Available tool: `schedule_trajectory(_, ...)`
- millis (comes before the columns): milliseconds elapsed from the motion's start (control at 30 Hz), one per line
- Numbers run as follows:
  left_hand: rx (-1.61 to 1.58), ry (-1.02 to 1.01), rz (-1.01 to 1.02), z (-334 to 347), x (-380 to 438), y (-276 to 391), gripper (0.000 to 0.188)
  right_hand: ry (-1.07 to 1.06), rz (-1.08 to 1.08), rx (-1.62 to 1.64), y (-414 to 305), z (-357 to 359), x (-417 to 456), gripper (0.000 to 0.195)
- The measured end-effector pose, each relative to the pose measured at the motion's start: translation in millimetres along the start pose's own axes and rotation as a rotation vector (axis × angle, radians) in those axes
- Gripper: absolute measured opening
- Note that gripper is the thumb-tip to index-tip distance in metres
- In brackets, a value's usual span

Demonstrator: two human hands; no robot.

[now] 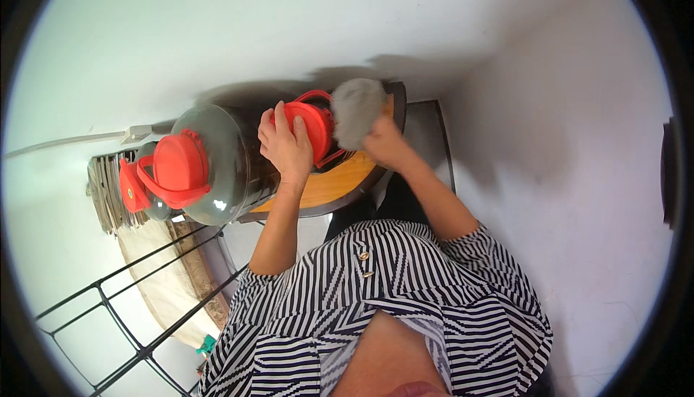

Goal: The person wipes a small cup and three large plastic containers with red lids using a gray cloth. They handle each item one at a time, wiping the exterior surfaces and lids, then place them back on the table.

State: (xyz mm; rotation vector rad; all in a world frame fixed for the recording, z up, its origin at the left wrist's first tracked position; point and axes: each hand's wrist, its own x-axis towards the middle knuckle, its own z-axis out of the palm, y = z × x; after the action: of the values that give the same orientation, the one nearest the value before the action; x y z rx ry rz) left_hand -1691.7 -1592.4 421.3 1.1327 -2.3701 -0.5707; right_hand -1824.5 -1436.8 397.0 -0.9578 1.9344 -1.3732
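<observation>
My left hand [286, 148] lies across a red plastic lid [319, 131], its fingers over the lid's left side. The lid tops a jar whose body is mostly hidden behind the hand and lid. My right hand [386, 145] grips a grey fluffy duster [355, 112], slightly blurred, close against the right side of that lid. Left of my left hand stands a large clear jar [219, 180] with a red lid [180, 169] and a red carry handle. A wood-topped table with a dark edge [331, 187] is beneath the jars.
A smaller jar with a red lid [133, 185] stands farther left, by a stack of papers [105, 194]. A black metal rack [143, 351] crosses the lower left. The white wall [303, 23] rises close behind the jars; another wall [564, 180] bounds the right side.
</observation>
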Motion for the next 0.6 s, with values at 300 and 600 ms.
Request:
schedule_trajectory(300, 0.084, -0.003, -0.02, -59, 42, 35, 0.08, 0.078, -0.498, -0.42, -50, 16, -3, 0.047)
schedule_trajectory(600, 0.149, -0.071, -0.005, -71, 36, 38, 0.088, 0.298, 0.39, 0.811, -2, -1, 5, 0.028)
